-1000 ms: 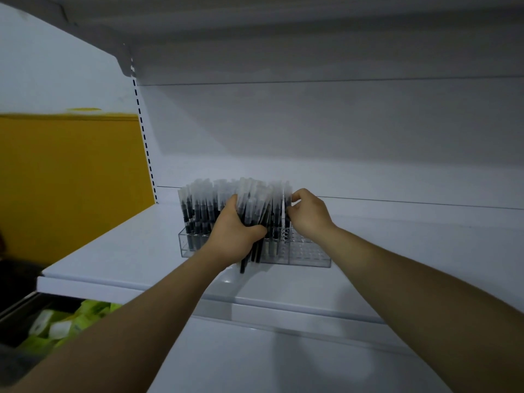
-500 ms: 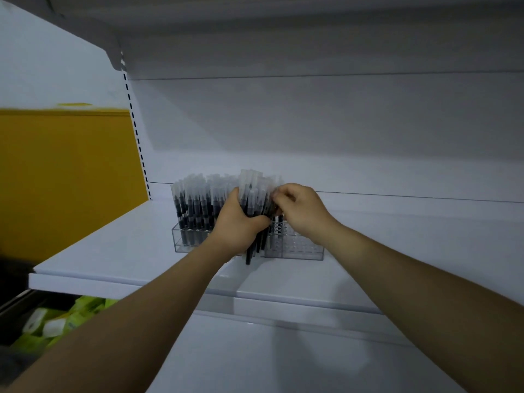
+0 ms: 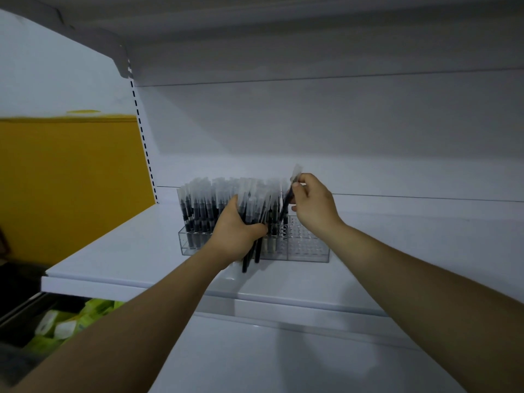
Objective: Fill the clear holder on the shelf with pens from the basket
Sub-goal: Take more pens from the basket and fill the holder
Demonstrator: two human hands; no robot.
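Head view: right hand (image 3: 313,207) pinches pen (image 3: 286,205), lettering unreadable.

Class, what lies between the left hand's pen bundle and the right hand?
Head view: pens standing in the clear holder and one tilted pen the right hand pinches.

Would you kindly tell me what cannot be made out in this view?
Head view:
Number of pens in the bundle the left hand grips: blurred, fingers cover them.
Middle slots of the clear holder: hidden behind that hand.
Green packets lower left: blurred, partly under the shelf.
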